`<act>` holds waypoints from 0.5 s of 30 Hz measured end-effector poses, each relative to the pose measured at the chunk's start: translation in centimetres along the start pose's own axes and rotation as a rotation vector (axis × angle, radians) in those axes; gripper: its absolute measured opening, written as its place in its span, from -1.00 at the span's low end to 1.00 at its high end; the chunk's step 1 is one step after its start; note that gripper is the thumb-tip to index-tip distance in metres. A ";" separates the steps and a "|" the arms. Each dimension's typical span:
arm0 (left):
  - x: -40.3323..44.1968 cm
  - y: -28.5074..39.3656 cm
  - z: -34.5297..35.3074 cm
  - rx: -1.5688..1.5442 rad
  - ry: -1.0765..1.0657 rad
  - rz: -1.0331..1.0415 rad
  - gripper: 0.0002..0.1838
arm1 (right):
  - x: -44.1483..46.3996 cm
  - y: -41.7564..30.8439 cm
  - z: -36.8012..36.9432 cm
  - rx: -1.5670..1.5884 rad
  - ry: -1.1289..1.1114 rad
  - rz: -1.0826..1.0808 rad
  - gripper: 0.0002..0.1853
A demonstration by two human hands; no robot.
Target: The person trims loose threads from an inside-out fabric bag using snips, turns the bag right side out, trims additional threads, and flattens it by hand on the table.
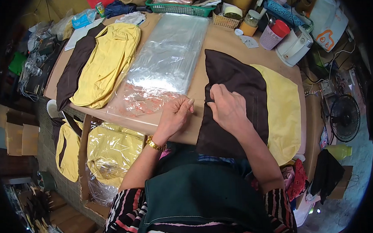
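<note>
A dark brown and yellow fabric piece point(282, 109) lies flat on the table in front of me, its brown part on the left. My right hand point(228, 109) is closed over the brown part near its left edge. A small dark tip pokes out by its thumb; the rest is hidden in the fingers. Just left of that edge my left hand point(177, 114) is closed in a pinch, a gold watch on its wrist. What it pinches is too small to make out. Beyond my left hand lies a stack of clear plastic bags point(167, 47).
More brown and yellow fabric point(110, 57) lies on the table's left. Below, an open cardboard box point(84, 161) holds plastic-wrapped yellow pieces. A green basket point(183, 10), a pink cup point(269, 39) and a blue basket point(287, 15) line the back. A black fan point(345, 118) stands at right.
</note>
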State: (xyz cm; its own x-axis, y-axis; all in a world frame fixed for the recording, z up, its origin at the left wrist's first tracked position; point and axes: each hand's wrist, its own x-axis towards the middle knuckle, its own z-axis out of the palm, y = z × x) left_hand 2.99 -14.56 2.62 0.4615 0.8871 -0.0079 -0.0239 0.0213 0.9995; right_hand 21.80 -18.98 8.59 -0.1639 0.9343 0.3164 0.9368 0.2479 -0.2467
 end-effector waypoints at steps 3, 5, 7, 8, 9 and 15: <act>0.0 0.4 -0.2 -0.015 -0.005 -0.039 -0.59 | -0.2 -0.6 -1.2 0.068 -0.002 0.071 -0.60; 0.0 0.3 -0.2 -0.018 -0.005 -0.038 -0.60 | -0.6 -1.1 -2.1 0.074 -0.010 0.075 -0.60; 0.0 0.3 0.0 -0.010 0.001 -0.032 -0.60 | -0.7 -1.2 -2.2 0.080 -0.017 0.083 -0.59; 0.0 0.3 0.0 0.000 0.009 -0.025 -0.60 | -0.7 -1.4 -2.0 0.065 -0.026 0.077 -0.58; 0.0 0.4 0.1 -0.001 0.007 -0.025 -0.60 | -0.7 -1.4 -1.8 0.050 -0.035 0.071 -0.58; -0.3 0.2 -0.1 -0.042 -0.027 0.011 -0.62 | -0.5 -0.9 -0.3 0.102 -0.035 0.096 -0.58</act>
State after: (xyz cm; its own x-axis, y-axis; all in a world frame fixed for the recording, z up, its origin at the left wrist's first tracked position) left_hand 2.81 -14.78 2.82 0.4849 0.8746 0.0050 -0.0664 0.0312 0.9973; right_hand 21.17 -19.77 8.96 -0.0873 0.9630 0.2548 0.9126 0.1799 -0.3672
